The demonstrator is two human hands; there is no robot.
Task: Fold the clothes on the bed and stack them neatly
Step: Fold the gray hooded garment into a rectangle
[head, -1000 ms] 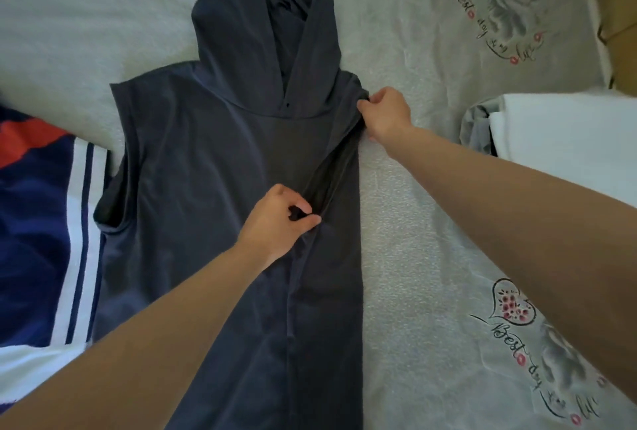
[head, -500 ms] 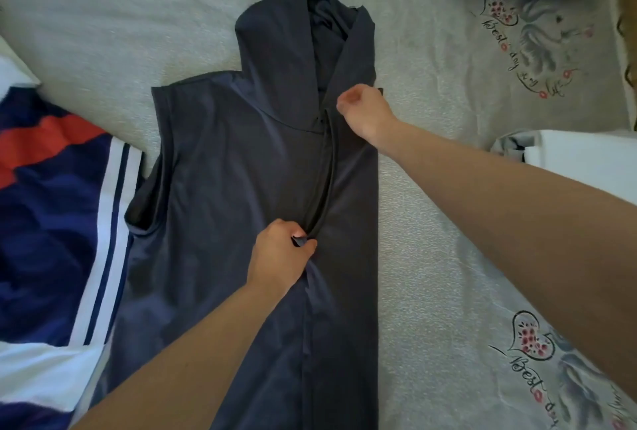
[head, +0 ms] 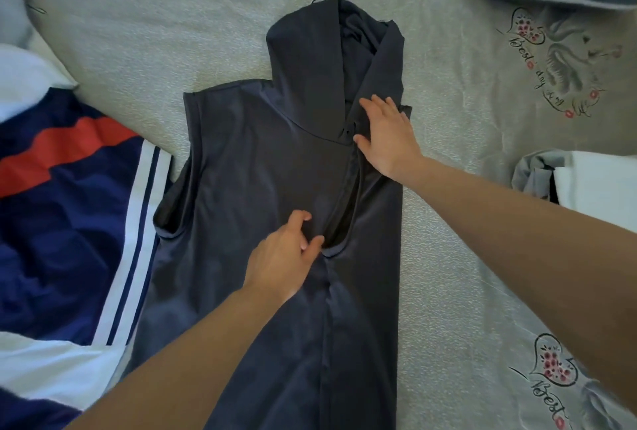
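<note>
fabric like this hoodie (head: 262,188) is thin, soft and a little slick, i judge, so it will slide unless pinned flat. it lies face up on the bed (head: 155,33), its right side folded inward. my right hand (head: 387,135) presses flat near the collar, fingers spread; my left hand (head: 281,257) rests loosely at the folded armhole, gripping nothing. next i'd take the left shoulder and armhole edge. the hem is cut off below.

Smooth, faintly shiny cloth hoodie (head: 262,188) on a rough-textured bedspread (head: 172,16).
</note>
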